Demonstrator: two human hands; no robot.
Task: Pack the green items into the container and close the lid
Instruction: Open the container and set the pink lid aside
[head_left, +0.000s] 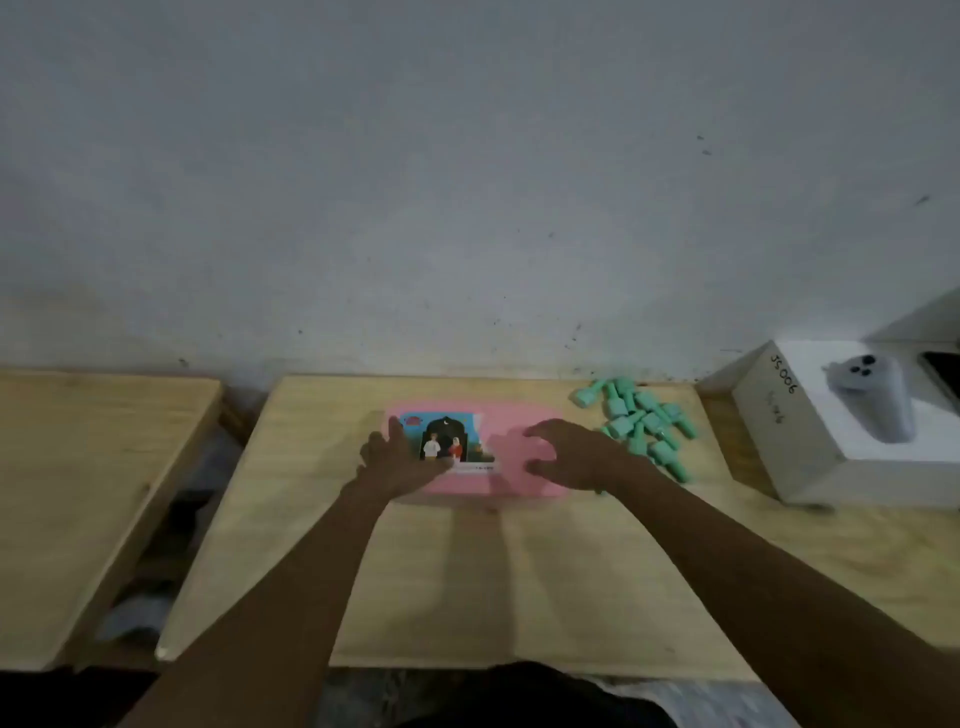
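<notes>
1. Green items (636, 421) are lying in a loose heap on the far right part of the wooden bench (467, 571), just beside the right end of the pink container (511, 475), none of them yet packed.

2. Both bare hands are reaching over the container, whose pink lid (519, 415) with its picture label (449, 434) is sitting flat and apparently closed.

3. Resting on the left part of the lid, the left hand (397, 460) is lying with fingers spread and its thumb beside the label, gripping nothing.

4. Hovering over the right part of the lid, the right hand (571, 454) is arching in a loose claw with fingers apart and empty; whether its fingertips are touching the lid cannot be told.

5. Judging by this, the opening step is in hand: the lid looks due to come off before any packing begins.

6. Next, the move is likely calling for a steadying left hand while the right finds the lid's edge and lifts.

7. Lying just to the right of the right hand's wrist, the heap is within easy reach.

8. Standing well to the right, a white box (810, 441) carrying a grey device (872, 400) is playing no part.
</notes>
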